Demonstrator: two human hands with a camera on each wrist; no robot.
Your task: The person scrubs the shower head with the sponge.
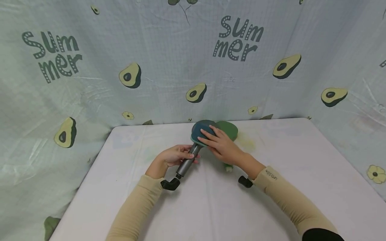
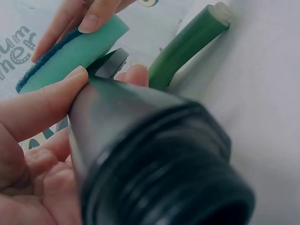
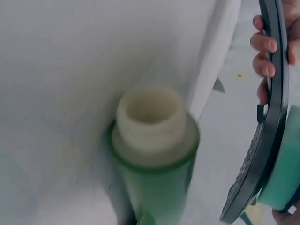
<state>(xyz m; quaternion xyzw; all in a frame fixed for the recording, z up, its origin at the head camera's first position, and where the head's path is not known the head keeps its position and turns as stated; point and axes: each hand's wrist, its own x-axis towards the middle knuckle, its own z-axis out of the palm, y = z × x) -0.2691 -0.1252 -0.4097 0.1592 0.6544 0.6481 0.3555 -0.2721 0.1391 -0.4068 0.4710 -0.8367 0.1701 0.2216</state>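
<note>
Head view showed the left hand [image 1: 176, 155] grasping the slim handle of a grey shower head with a round, flattened, darker head [image 1: 195, 149], held up between the two hands and tilted, its round end away from the person and its handle end toward the left wrist. Left-hand fingers and thumb lay on opposite sides of the handle. Its body looked smooth and softly metallic; up close, the near end ended in a dark, hollow, ridged collar, rather blurred. From the right wrist, the head appeared as a thin dark disc edge-on, with small bumps along one face.

Against the opposite face sat a two-layer sponge, soft teal foam under a rough dark-blue scouring pad [image 1: 200, 132]. The right hand [image 1: 221, 144] grasped this sponge, fingers spread across the pad and a digit on its foam edge.

Just beyond and below the right hand was a green, round-headed implement with a pale hollow handle end [image 1: 230, 130], near the white cloth-like tabletop [image 1: 211, 207]. Beige sleeves [image 1: 132, 207] covered both forearms, and a pale avocado-printed sheet [image 1: 169, 50] hung beyond the hands.
</note>
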